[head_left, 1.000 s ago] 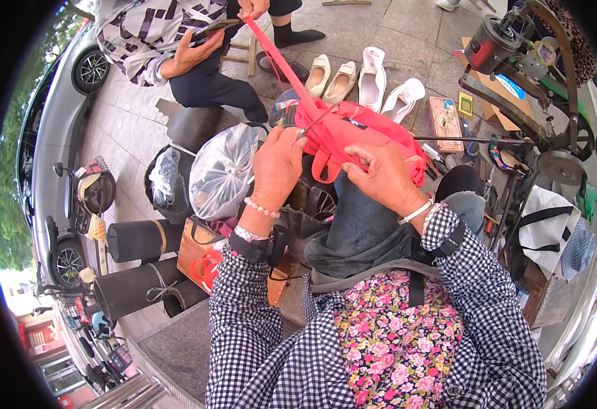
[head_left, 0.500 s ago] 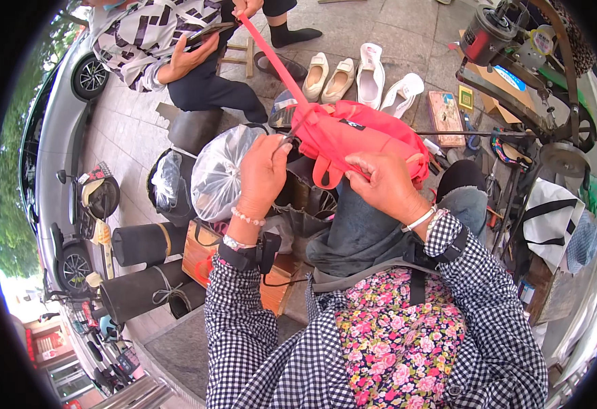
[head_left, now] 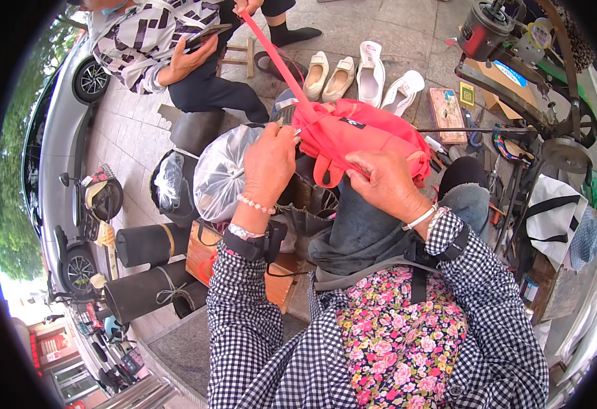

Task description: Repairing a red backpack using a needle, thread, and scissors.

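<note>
A red fabric bag (head_left: 380, 136) lies over my lap, its long red strap (head_left: 278, 61) stretched up to the far left. My right hand (head_left: 383, 180) is closed, pinching the bag's near edge between thumb and fingers. Beside the base of the strap, my left hand (head_left: 270, 158) is closed around a thin metal tool (head_left: 297, 132); only its tip shows, so its exact kind is hidden. A fine red thread runs near the strap. Another person's hand (head_left: 249, 7) grips the strap's far end, while that person's other hand holds a phone (head_left: 208, 35).
Cream shoes (head_left: 339, 76) and white shoes (head_left: 371, 75) stand beyond the bag. A hand-cranked machine (head_left: 509, 75) and scattered tools are at right. Left of my arm are a plastic-wrapped bundle (head_left: 220, 174), dark rolls (head_left: 150, 244) and a wooden box (head_left: 201, 252).
My left hand has shifted slightly up and right, nearer the base of the strap, and turned so its back shows more. My right hand keeps its pinch on the bag.
</note>
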The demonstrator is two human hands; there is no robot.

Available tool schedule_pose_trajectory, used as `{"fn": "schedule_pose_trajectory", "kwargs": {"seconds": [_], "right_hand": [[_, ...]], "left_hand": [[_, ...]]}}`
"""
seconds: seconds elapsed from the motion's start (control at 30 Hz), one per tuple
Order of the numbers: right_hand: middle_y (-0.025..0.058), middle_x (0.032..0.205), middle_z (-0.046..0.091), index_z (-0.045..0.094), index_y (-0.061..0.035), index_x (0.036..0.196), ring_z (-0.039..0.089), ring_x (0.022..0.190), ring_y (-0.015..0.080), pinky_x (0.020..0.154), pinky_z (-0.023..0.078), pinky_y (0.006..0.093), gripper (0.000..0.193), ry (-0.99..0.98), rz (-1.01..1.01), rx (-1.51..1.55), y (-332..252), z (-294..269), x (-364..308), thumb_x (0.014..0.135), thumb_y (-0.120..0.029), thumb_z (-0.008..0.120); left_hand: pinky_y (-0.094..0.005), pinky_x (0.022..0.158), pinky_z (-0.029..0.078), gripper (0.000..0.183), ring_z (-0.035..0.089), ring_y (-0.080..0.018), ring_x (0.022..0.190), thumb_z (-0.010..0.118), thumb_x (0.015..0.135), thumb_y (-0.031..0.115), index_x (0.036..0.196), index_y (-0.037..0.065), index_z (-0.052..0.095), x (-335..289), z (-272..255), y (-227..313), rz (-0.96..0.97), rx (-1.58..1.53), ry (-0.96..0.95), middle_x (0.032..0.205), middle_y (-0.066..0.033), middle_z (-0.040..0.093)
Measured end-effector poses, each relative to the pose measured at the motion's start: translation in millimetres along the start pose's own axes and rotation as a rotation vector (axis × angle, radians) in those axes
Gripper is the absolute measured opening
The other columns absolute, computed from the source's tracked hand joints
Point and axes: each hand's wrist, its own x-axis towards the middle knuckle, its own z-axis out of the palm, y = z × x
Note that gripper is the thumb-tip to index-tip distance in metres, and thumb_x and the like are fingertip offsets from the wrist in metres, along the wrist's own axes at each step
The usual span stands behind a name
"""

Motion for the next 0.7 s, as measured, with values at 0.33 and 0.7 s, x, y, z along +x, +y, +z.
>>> {"fn": "schedule_pose_trajectory", "kwargs": {"seconds": [0.33, 0.7], "right_hand": [[0.0136, 0.079, 0.064, 0.064, -0.0030, 0.087, 0.062, 0.072, 0.0305, 0.062, 0.050, 0.0349, 0.017, -0.039, -0.094, -0.082, 1, -3, -13, 0.070, -0.005, 0.063], [0.0134, 0.079, 0.064, 0.064, -0.0031, 0.088, 0.063, 0.072, 0.0302, 0.063, 0.051, 0.0345, 0.018, -0.027, -0.110, -0.109, 0, -3, -14, 0.070, -0.005, 0.063]], "left_hand": [[-0.0429, 0.059, 0.044, 0.011, 0.055, -0.0366, 0.070, 0.057, 0.081, 0.015, 0.087, 0.006, 0.056, -10, -2, -13, 0.057, -0.206, 0.153, 0.080, -0.0130, 0.053], [-0.0423, 0.056, 0.044, 0.011, 0.056, -0.0332, 0.066, 0.056, 0.082, 0.017, 0.081, 0.007, 0.053, 2, -3, 0, 0.068, 0.119, 0.017, 0.077, -0.0112, 0.050]]}}
